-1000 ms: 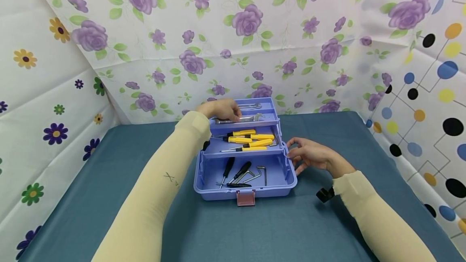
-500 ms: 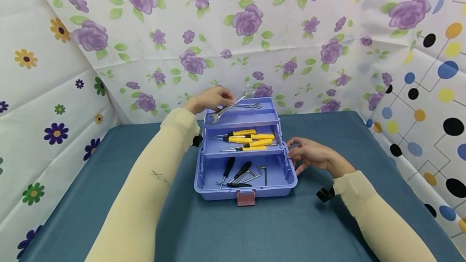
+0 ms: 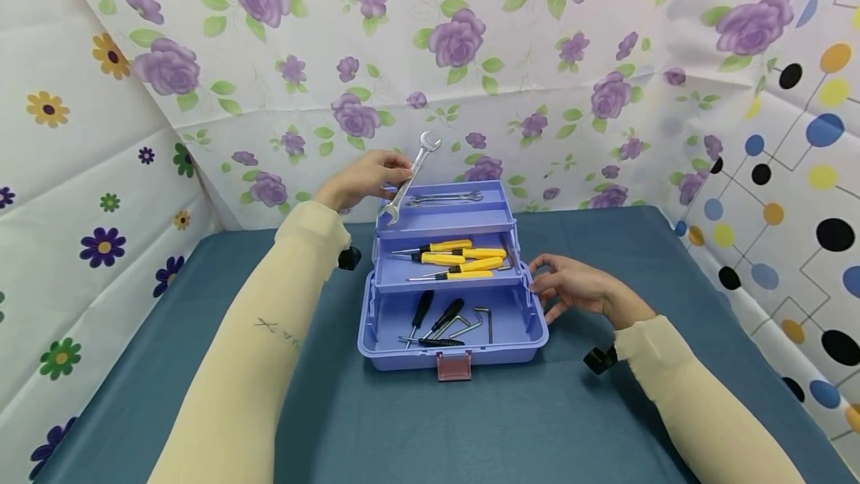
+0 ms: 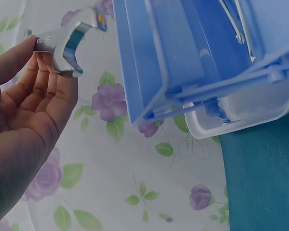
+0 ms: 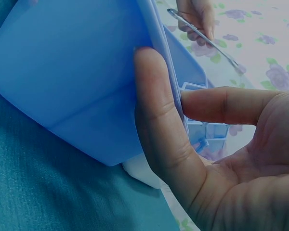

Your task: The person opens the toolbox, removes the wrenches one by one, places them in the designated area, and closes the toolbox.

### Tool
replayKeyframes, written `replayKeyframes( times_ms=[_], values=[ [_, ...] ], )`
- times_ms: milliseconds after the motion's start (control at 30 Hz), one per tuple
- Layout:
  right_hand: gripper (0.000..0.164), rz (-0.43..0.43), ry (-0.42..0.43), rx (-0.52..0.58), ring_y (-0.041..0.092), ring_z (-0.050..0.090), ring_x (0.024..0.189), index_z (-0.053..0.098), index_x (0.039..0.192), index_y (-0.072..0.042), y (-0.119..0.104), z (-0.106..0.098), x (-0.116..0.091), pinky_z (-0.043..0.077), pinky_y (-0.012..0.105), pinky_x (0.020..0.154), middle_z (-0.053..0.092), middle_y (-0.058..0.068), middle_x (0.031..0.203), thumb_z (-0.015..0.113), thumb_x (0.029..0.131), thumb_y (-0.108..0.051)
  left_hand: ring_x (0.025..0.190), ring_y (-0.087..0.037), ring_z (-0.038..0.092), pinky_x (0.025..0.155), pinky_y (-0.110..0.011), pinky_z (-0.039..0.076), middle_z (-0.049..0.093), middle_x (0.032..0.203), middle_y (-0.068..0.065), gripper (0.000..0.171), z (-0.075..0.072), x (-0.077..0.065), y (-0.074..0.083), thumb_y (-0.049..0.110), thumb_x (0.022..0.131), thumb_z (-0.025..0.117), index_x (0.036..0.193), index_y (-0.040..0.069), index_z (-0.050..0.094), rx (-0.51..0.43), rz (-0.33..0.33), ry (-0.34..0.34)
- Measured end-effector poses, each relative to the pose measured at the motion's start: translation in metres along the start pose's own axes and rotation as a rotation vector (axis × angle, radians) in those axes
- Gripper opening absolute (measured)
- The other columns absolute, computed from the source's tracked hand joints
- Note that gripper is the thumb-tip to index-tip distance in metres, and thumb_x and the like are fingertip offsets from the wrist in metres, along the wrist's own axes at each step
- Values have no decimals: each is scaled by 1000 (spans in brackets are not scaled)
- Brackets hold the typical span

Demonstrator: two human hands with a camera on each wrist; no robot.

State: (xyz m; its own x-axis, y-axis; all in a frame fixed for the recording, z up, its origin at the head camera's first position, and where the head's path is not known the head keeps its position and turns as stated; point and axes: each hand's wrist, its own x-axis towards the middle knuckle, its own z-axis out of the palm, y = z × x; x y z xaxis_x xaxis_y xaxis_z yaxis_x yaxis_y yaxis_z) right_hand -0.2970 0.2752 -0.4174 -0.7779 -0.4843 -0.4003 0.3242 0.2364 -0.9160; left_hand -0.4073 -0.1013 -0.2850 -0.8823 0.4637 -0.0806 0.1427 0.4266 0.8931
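My left hand [image 3: 366, 176] pinches a silver double open-ended wrench [image 3: 420, 160] between thumb and fingers. It is tilted, above the left end of the toolbox's top tray [image 3: 450, 223]. In the left wrist view one jaw of the wrench [image 4: 70, 44] points toward the blue box. With thumb and fingers on either side of the rim, my right hand [image 3: 571, 287] grips the right wall of the blue-purple toolbox [image 3: 403, 359]; the right wrist view shows this closely. More wrenches [image 3: 446, 198] lie in the top tray's back compartment.
Several yellow-handled screwdrivers [image 3: 478, 253] fill the middle tray. Black-handled screwdrivers [image 3: 422, 308] and hex keys [image 3: 490, 323] lie in the bottom compartment. A pink latch [image 3: 454, 367] hangs at the front. The box stands on a dark teal tablecloth [image 3: 430, 432] before a flowered curtain [image 3: 302, 95].
My left hand has lifted the wrench out of the top tray and moved left and up, tilting it steeply. My right hand has stayed on the box wall.
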Motion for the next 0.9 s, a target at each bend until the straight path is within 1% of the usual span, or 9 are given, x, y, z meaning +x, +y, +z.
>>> replayKeyframes(
  times_ms=[133,233,400,500,600,700,800,900],
  values=[
    [51,2,-1,11,21,66,78,29,139,-1,0,-1,0,65,43,71,66,17,102,62,101,-13,98,-21,58,95,-44,56,60,111,-12,31,-4,-2,-4,17,110,55,131,-5,58,-11,8,15],
    [51,2,-4,18,22,67,78,29,138,-1,0,-1,-1,65,43,71,66,17,102,62,101,-12,95,-20,58,93,-44,56,60,105,-9,27,-7,-5,-7,16,110,55,128,-3,60,-25,7,22],
    [51,1,-1,20,22,67,78,29,138,0,1,-2,0,65,43,71,66,17,100,62,101,-13,97,-21,60,95,-45,56,61,108,-9,26,-13,-10,-10,17,110,56,128,-2,60,-38,17,26],
    [51,-6,-2,15,22,67,78,30,138,0,1,-1,0,65,43,71,66,17,101,63,101,-13,98,-22,61,93,-42,57,61,108,-8,25,-17,-12,-12,17,110,56,127,-1,60,-47,19,34],
    [51,-8,-3,13,21,66,77,29,139,0,1,0,1,65,44,72,66,17,101,63,101,-13,98,-21,61,87,-36,59,61,108,-7,26,-20,-15,-14,17,110,56,127,-2,58,-67,15,36],
    [51,-8,-5,12,21,66,77,29,138,-1,1,0,1,65,43,71,66,17,101,62,101,-13,98,-20,62,83,-32,60,61,108,-7,30,-23,-19,-18,17,110,55,130,-5,55,-77,14,38],
    [51,-6,-4,12,21,66,77,29,138,-1,1,0,1,65,43,71,66,17,101,62,101,-13,97,-20,62,81,-31,60,61,109,-9,32,-25,-23,-22,17,110,55,131,-7,54,-93,12,54],
    [51,-4,-3,11,21,66,77,29,138,-1,1,0,1,65,43,71,66,17,101,62,102,-13,96,-20,63,81,-31,61,62,109,-11,31,-29,-28,-27,17,110,55,129,-7,54,-106,16,63]
  ],
)
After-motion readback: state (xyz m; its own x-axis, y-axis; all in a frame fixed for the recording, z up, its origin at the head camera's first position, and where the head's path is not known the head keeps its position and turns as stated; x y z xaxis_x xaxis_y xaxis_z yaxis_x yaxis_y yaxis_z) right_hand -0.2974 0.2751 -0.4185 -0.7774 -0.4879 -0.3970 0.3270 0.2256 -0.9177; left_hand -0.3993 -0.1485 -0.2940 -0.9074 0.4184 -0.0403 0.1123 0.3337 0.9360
